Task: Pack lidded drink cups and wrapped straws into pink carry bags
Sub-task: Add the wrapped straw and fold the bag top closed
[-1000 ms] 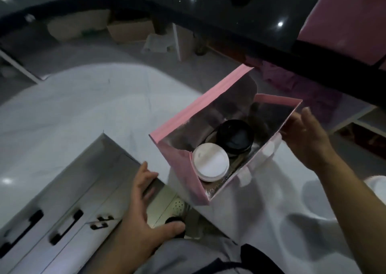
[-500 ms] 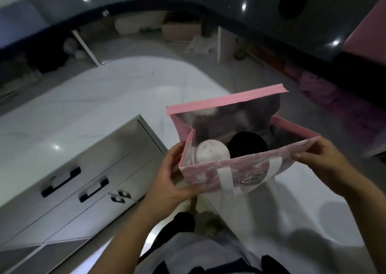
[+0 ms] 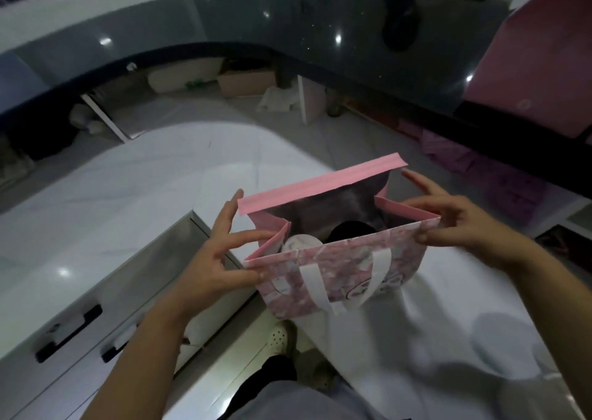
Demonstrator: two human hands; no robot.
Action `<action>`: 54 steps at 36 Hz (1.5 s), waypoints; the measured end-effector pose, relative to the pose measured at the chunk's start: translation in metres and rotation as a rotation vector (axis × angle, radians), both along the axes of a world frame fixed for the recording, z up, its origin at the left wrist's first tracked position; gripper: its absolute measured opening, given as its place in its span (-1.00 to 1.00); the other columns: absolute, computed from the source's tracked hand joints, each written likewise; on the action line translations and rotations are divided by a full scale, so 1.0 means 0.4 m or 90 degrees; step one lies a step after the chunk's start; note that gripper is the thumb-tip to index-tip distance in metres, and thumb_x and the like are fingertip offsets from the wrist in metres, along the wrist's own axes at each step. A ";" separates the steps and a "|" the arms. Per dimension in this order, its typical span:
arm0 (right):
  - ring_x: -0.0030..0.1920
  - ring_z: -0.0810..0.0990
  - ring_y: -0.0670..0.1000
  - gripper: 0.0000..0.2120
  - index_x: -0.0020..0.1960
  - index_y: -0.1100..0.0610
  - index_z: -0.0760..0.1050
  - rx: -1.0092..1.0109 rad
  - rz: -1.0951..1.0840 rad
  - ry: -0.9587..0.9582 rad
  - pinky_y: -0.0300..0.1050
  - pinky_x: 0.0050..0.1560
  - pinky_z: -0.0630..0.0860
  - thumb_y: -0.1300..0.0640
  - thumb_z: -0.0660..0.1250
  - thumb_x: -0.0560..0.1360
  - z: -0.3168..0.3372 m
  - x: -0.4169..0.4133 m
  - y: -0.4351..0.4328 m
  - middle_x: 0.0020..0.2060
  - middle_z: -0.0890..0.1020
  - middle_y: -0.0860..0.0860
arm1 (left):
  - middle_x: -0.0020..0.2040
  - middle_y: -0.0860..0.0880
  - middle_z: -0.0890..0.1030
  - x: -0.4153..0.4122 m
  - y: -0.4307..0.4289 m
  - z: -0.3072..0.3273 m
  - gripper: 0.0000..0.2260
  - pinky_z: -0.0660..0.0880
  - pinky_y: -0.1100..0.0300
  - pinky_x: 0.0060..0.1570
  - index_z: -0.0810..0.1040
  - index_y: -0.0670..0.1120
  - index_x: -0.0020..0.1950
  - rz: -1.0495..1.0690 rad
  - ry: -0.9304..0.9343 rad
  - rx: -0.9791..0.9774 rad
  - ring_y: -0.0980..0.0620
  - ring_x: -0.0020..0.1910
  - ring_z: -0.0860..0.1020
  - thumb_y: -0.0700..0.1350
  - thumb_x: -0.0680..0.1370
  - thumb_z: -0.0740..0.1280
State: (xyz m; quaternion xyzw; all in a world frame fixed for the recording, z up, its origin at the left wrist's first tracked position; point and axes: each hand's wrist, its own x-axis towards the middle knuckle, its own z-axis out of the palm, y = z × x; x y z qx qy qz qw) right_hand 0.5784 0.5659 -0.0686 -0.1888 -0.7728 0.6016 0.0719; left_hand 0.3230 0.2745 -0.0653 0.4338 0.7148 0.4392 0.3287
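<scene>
Pink carry bag (image 3: 336,278): upright on the white counter (image 3: 128,214), mouth open, long axis left–right. White-lidded cup (image 3: 301,243) and black-lidded cup (image 3: 350,230) inside. Left hand (image 3: 211,259) pinches the left near corner; right hand (image 3: 455,224) pinches the right. Both equally near.

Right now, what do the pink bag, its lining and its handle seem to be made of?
Pink bag: looks like matte printed paper or card; its walls hold crisp folds. Lining: dull silvery grey, probably foil-type insulation. Handle: flat white strip, paper or woven tape; I cannot tell which.
</scene>
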 end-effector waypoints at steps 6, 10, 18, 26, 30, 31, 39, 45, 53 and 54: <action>0.52 0.08 -0.29 -0.43 0.20 -0.21 0.61 0.019 0.086 -0.047 -0.08 0.45 0.20 -0.14 0.50 0.18 0.011 -0.042 0.037 0.55 0.08 -0.31 | 0.51 0.12 0.32 -0.028 0.012 0.005 -0.61 0.48 -0.26 0.25 0.71 -0.04 0.15 -0.034 -0.097 0.018 0.02 0.50 0.31 -0.04 0.33 0.55; 0.43 0.40 -0.11 -0.64 0.08 0.08 0.71 0.001 0.101 0.009 -0.10 0.33 0.44 0.07 0.60 0.29 0.019 -0.067 0.049 0.40 0.45 -0.15 | 0.44 0.00 0.47 -0.025 0.010 0.001 -0.65 0.55 -0.13 0.21 0.70 -0.15 0.16 0.024 -0.105 0.062 -0.03 0.43 0.42 -0.10 0.39 0.51; -0.03 0.66 -0.06 -0.72 -0.02 0.08 0.73 -0.038 -0.107 0.195 -0.26 -0.03 0.56 -0.04 0.56 0.33 -0.035 -0.082 0.004 -0.03 0.67 0.03 | 0.07 -0.03 0.72 0.011 0.018 -0.029 -0.73 0.58 0.06 0.14 0.73 0.08 0.03 0.213 -0.060 0.178 -0.06 0.14 0.65 -0.21 0.40 0.49; 0.00 0.68 -0.02 -0.75 0.02 0.04 0.70 -0.050 -0.154 0.242 -0.13 0.08 0.61 -0.05 0.52 0.40 -0.036 -0.074 -0.042 -0.01 0.72 0.04 | -0.11 -0.03 0.73 0.026 0.041 -0.038 -0.79 0.61 -0.12 0.05 0.67 0.03 -0.05 0.345 -0.069 0.243 -0.09 -0.04 0.68 -0.19 0.37 0.50; -0.07 0.65 0.03 -0.56 -0.06 -0.02 0.51 -0.039 -0.219 0.282 -0.13 0.01 0.62 -0.21 0.60 0.24 -0.044 -0.076 -0.038 -0.13 0.65 0.05 | -0.13 -0.06 0.70 0.022 0.047 -0.034 -0.67 0.56 -0.26 0.11 0.41 -0.10 0.01 0.332 -0.082 0.235 -0.09 -0.05 0.67 -0.22 0.38 0.49; -0.07 0.65 0.04 -0.57 -0.03 -0.04 0.47 -0.026 -0.218 0.287 -0.09 0.02 0.62 -0.17 0.59 0.27 -0.043 -0.075 -0.037 -0.14 0.64 0.03 | -0.12 -0.06 0.69 0.020 0.048 -0.030 -0.66 0.55 -0.25 0.12 0.41 -0.09 0.04 0.313 -0.069 0.230 -0.08 -0.04 0.66 -0.23 0.39 0.49; -0.04 0.60 -0.07 -0.56 0.21 -0.14 0.46 0.296 -0.132 0.202 -0.28 0.06 0.49 0.32 0.38 0.50 -0.038 -0.068 -0.037 -0.08 0.61 -0.12 | -0.04 0.05 0.55 -0.025 0.050 -0.004 -0.68 0.55 0.06 0.04 0.45 0.14 0.11 0.087 0.166 0.156 -0.06 0.00 0.59 -0.27 0.52 0.34; -0.03 0.55 -0.05 -0.76 0.07 -0.04 0.43 0.444 -0.048 0.189 -0.08 -0.06 0.50 0.27 0.23 0.53 -0.060 -0.059 -0.017 -0.01 0.52 -0.22 | 0.06 0.18 0.51 -0.043 0.049 0.017 -0.75 0.43 0.28 0.05 0.48 0.10 0.10 -0.052 0.354 0.085 0.13 0.08 0.51 -0.22 0.54 0.21; -0.01 0.63 0.02 -0.76 0.11 0.14 0.57 0.502 0.080 0.136 -0.01 -0.05 0.56 0.05 0.21 0.58 -0.011 -0.032 0.011 0.05 0.60 -0.07 | 0.18 0.05 0.54 -0.059 0.036 0.035 -0.59 0.45 0.29 0.16 0.51 0.03 0.26 -0.175 0.476 0.025 0.11 0.15 0.52 -0.36 0.50 0.30; 0.02 0.63 0.00 -0.75 0.14 0.12 0.57 0.506 0.097 0.123 0.00 -0.01 0.56 0.03 0.24 0.56 0.001 -0.028 0.012 0.08 0.61 -0.09 | 0.19 0.06 0.54 -0.060 0.035 0.039 -0.60 0.44 0.31 0.17 0.51 0.02 0.27 -0.183 0.488 0.017 0.14 0.16 0.51 -0.33 0.50 0.33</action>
